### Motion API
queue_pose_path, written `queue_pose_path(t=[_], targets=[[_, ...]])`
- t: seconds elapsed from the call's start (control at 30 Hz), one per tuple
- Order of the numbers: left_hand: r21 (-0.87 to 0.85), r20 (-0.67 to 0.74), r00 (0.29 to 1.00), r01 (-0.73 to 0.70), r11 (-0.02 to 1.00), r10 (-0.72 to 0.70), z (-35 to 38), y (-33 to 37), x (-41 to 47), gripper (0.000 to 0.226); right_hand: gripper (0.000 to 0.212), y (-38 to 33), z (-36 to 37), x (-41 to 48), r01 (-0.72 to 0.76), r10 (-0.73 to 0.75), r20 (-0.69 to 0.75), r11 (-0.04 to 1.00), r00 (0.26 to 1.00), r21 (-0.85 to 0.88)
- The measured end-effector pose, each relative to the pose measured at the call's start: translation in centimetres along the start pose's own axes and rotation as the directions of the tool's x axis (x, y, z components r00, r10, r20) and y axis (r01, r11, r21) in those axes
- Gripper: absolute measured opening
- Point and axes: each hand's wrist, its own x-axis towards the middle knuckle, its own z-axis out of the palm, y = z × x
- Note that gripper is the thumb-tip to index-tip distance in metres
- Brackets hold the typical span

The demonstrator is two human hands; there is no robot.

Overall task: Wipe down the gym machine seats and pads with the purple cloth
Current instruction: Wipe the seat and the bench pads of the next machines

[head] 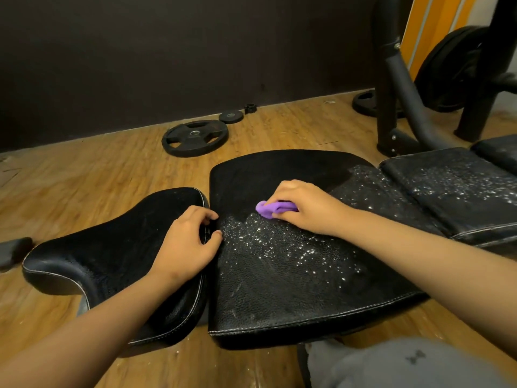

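Note:
A black bench runs across the view in padded sections. My right hand (305, 205) grips a bunched purple cloth (270, 208) and presses it on the wide middle pad (279, 289), which is speckled with white droplets near me and looks wiped at its far edge. My left hand (187, 245) rests on the narrow seat pad (106, 253), fingers curled over its edge at the gap between the two pads. A third pad (447, 191) to the right is covered in droplets.
Wooden floor surrounds the bench. A large weight plate (195, 138), a small plate (230, 116) and a collar lie near the dark wall. The black machine frame (391, 107) with loaded plates stands at the back right. My grey-clad knee (391, 365) is at the bottom right.

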Motion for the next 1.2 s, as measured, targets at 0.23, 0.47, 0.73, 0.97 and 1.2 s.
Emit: queue_pose_path(t=[0.23, 0.47, 0.73, 0.97, 1.2], targets=[[0.03, -0.004, 1.0, 0.011, 0.999, -0.011, 0.1, 0.1, 0.0, 0.025, 0.021, 8.7, -4.5, -1.2, -0.313, 0.293, -0.189, 0.946, 0.937, -0.085], [0.019, -0.008, 1.0, 0.019, 1.0, -0.019, 0.1, 0.0, 0.0, 0.025, 0.021, 14.2, -7.2, -4.0, -0.589, 0.535, -0.325, 0.803, 0.78, -0.09], [-0.02, -0.027, 1.0, -0.001, 1.0, 0.001, 0.2, -0.3, 0.0, 0.025, 0.022, 12.0, -7.2, -6.0, -0.72, 0.677, -0.396, 0.692, 0.62, 0.056], [-0.037, -0.012, 1.0, 0.017, 0.999, -0.018, 0.1, -0.2, 0.2, 0.027, 0.015, 4.9, -3.7, -6.2, -0.416, 0.378, -0.263, 0.903, 0.888, -0.107], [-0.027, -0.026, 1.0, 0.012, 1.0, -0.012, 0.2, -0.1, 0.1, 0.027, 0.018, 6.1, -4.1, -5.6, -0.306, 0.278, -0.204, 0.944, 0.939, -0.122]])
